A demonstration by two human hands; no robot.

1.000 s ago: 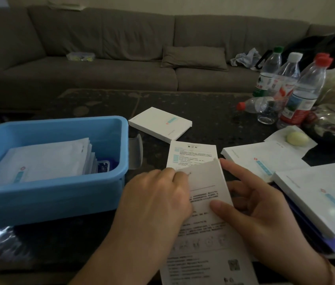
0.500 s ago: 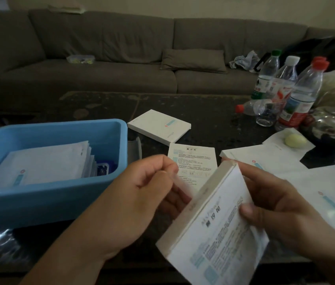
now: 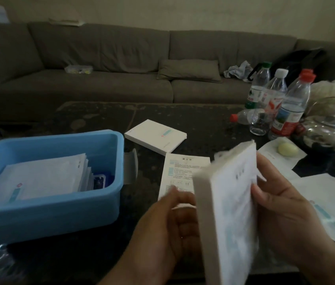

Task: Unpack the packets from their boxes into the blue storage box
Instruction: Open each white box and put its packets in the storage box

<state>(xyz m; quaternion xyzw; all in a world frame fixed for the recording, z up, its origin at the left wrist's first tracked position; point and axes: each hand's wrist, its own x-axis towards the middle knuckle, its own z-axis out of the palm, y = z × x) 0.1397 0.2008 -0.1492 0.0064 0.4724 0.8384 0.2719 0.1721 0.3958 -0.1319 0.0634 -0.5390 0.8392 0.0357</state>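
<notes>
A white box (image 3: 227, 212) is held upright on edge above the dark table (image 3: 203, 124), nearest the camera. The right hand (image 3: 287, 219) grasps its printed face, thumb on the front; the left hand (image 3: 168, 227) supports the other side, its fingertips hidden behind the box. Motion blur makes the print on the box unreadable. To the left, the blue storage box (image 3: 45, 210) contains a stack of white packets (image 3: 39, 182) and a dark item beside them. Further out lie a printed leaflet (image 3: 180, 171), text illegible, and a closed white box (image 3: 156, 135). Water bottles (image 3: 275, 103) stand at far right.
</notes>
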